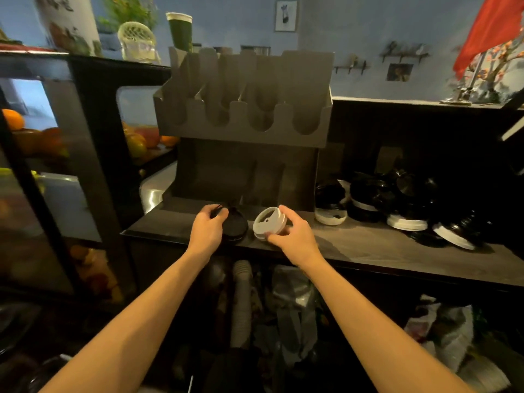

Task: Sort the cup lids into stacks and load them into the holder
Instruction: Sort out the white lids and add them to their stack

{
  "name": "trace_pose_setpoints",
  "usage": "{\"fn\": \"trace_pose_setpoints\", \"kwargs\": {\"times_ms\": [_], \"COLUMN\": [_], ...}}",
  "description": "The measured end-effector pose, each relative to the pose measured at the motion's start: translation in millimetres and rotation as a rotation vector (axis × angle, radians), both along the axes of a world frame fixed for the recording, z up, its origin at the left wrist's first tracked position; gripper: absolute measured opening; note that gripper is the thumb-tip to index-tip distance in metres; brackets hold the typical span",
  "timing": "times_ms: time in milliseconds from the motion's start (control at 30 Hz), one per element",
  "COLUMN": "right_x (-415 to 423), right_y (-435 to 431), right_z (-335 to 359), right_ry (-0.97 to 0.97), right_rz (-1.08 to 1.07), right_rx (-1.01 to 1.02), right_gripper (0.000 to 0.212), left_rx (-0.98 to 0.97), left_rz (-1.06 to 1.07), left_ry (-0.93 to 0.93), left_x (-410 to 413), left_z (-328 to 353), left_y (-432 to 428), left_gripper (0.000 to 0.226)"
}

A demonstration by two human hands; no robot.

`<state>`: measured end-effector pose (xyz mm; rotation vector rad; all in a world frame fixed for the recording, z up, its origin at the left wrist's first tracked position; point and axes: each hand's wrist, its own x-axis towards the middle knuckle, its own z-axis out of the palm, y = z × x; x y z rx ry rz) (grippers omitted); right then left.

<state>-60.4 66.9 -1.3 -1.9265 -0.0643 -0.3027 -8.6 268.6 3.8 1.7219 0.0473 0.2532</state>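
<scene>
Forearms [136,321], bare, reach in from the viewer's side toward the holder [243,120], a grey rack standing at the back of a dark surface [368,251].

Directly in front of the holder's base, the left hand [208,226] grips the rim of a short stack of black lids [235,226] with curled fingers; the stack sits on the surface. Just right of it, the right hand [296,236] grasps a stack of white lids [268,222], thumb on the upper edge and fingers beneath, the stack tilted toward the viewer. Whether it touches the surface cannot be told.

The holder's front wall is cut into four scalloped openings, with slanted dividers visible behind them.

To the right of the holder, a jumble of loose lids [397,205], black and white, lies in leaning piles against the dark back wall.

To the left of the holder stands a glass-fronted cabinet [85,154] containing oranges and other fruit [136,143]. A green cup [180,31] rises behind the holder's upper left corner.

Below the surface, under the holder, a ribbed grey hose [241,302] and crumpled bags [442,330] are stowed.
</scene>
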Motion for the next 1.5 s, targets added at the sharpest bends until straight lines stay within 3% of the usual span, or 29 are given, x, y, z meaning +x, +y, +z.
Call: {"fn": "trace_pose_setpoints", "kwargs": {"times_ms": [100, 267, 400, 467, 533, 667, 900, 1167, 1500], "right_x": [3, 8, 7, 7, 7, 10, 18, 16, 13], "right_y": [5, 15, 22, 25, 30, 37, 42, 41, 41], "right_z": [8, 9, 4, 1, 0, 0, -5, -7, -7], "right_ry": [0.061, 0.093, 0.096, 0.067, 0.042, 0.007, -0.015, -0.018, -0.036], "right_rz": [-0.043, -0.131, -0.19, -0.195, -0.185, -0.177, -0.191, -0.171, -0.176], "right_rx": [-0.184, -0.54, -0.671, -0.678, -0.7, -0.755, -0.75, -0.731, -0.774], "right_gripper": [0.078, 0.071, 0.077, 0.086, 0.092, 0.077, 0.075, 0.07, 0.067], "left_rx": [0.16, 0.603, 0.48, 0.561, 0.64, 0.688, 0.613, 0.693, 0.844], "left_rz": [0.015, 0.114, 0.057, -0.05, -0.097, -0.112, -0.123, -0.096, -0.111], "left_ry": [0.019, 0.043, -0.165, -0.222, -0.212, -0.184, -0.159, -0.119, -0.116], "left_x": [6, 9, 0, -5, -3, 5, 9, 4, 7], "left_z": [-2, -2, -8, -12, -13, -11, -8, -11, 0], "left_y": [11, 16, 24, 30, 37, 45, 52, 53, 44], "left_gripper": [0.041, 0.051, 0.048, 0.05, 0.054, 0.056, 0.068, 0.053, 0.054]}}
